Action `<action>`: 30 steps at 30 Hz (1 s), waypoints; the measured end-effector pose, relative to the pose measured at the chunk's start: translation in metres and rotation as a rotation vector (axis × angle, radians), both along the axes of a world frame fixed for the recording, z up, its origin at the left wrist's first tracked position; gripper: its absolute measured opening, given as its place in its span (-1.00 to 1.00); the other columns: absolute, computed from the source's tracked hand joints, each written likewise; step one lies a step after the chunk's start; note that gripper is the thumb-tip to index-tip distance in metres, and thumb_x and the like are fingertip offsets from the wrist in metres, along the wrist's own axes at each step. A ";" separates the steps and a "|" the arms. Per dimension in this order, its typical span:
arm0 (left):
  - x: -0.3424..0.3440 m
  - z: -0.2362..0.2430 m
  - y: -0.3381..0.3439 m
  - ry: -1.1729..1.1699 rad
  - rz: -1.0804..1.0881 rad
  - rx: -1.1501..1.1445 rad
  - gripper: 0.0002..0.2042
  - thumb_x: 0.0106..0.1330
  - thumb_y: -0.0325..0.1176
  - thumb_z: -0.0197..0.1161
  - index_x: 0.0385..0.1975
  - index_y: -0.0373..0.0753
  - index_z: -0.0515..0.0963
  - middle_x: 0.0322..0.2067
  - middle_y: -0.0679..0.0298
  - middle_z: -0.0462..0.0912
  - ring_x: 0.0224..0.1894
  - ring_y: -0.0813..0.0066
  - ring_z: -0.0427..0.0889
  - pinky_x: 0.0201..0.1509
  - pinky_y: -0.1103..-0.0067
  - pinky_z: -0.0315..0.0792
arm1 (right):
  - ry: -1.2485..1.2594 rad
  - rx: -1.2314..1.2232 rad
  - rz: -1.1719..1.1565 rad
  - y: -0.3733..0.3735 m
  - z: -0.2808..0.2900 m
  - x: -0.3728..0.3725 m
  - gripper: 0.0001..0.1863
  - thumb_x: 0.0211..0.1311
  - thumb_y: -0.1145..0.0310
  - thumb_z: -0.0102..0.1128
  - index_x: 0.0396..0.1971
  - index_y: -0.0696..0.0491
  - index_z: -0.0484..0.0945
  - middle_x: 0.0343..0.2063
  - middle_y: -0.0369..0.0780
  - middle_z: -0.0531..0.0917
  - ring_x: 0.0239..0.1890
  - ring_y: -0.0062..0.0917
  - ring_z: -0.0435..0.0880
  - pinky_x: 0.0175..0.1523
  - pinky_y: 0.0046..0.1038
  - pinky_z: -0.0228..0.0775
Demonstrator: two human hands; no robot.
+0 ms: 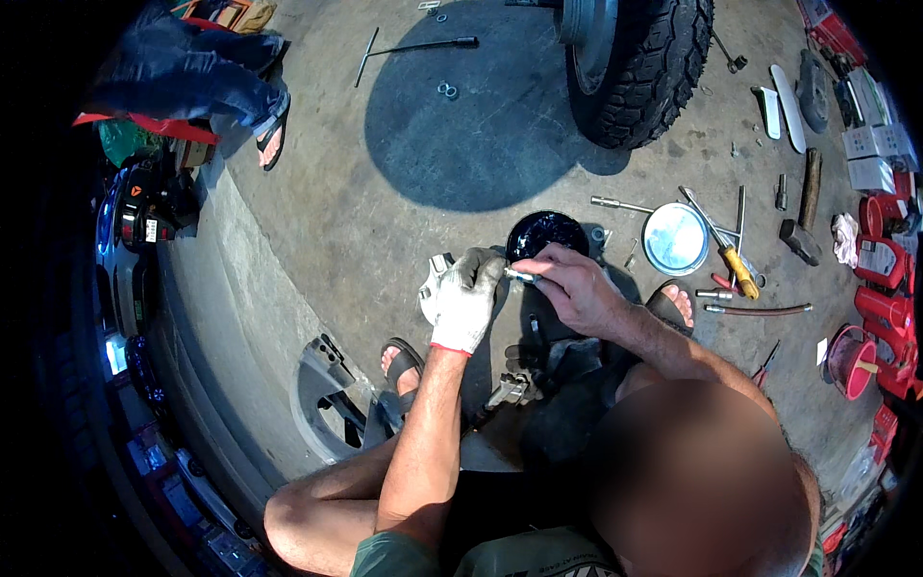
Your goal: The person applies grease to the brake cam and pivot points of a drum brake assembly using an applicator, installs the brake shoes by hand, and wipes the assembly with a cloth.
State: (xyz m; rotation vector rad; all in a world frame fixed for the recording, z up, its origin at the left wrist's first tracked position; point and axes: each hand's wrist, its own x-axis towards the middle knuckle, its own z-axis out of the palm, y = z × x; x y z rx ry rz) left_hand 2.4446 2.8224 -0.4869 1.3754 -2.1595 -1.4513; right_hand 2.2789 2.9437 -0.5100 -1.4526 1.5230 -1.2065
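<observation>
Left hand (pixel 463 306), in a soiled white knit glove, is curled around an angular light-grey metal part (pixel 430 296) projecting at its nine o'clock. Bare right hand (pixel 575 290) narrowly pinches a small glossy piece (pixel 520 276) between both hands. At the right hand's eleven o'clock: round tub (pixel 548 213), glossy dark contents.

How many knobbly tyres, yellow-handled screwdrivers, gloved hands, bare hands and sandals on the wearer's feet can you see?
Knobbly tyre: 1
Yellow-handled screwdriver: 1
Gloved left hand: 1
Bare right hand: 1
Wearer's sandals: 2
Total: 6
</observation>
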 end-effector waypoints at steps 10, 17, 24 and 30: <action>-0.009 0.011 0.000 -0.067 0.060 0.125 -0.84 0.39 -0.33 0.20 -0.25 -0.30 0.58 -0.49 0.34 0.58 -0.47 0.64 0.48 -0.40 0.62 0.38 | 0.041 -0.020 -0.005 0.002 -0.001 0.001 -0.68 0.26 0.55 0.09 0.01 0.06 0.53 -0.27 -0.11 0.54 -0.15 -0.23 0.60 -0.03 -0.29 0.47; 0.000 0.011 -0.002 0.256 0.062 0.441 -0.83 0.42 -0.41 0.15 -0.09 -0.32 0.54 -0.37 0.32 0.61 -0.49 0.63 0.54 -0.45 0.67 0.44 | -0.065 0.044 0.000 -0.001 0.005 -0.004 -0.66 0.27 0.52 0.11 0.05 0.06 0.52 -0.19 -0.10 0.62 -0.06 -0.27 0.63 0.04 -0.31 0.49; -0.001 0.004 0.000 0.198 0.083 0.357 -0.88 0.43 -0.37 0.15 -0.28 -0.30 0.52 -0.54 0.32 0.57 -0.58 0.65 0.48 -0.52 0.67 0.36 | 0.030 0.017 -0.006 0.002 0.003 -0.002 -0.67 0.29 0.48 0.12 0.05 0.04 0.52 -0.17 -0.10 0.65 -0.04 -0.26 0.63 0.11 -0.26 0.43; -0.008 0.010 0.001 0.105 0.123 0.363 -0.82 0.44 -0.33 0.14 -0.39 -0.27 0.47 -0.61 0.34 0.52 -0.63 0.65 0.44 -0.55 0.66 0.31 | 0.141 -0.023 0.036 0.004 0.002 -0.004 -0.66 0.27 0.46 0.15 0.06 0.01 0.52 -0.20 -0.11 0.65 -0.11 -0.25 0.63 0.07 -0.26 0.40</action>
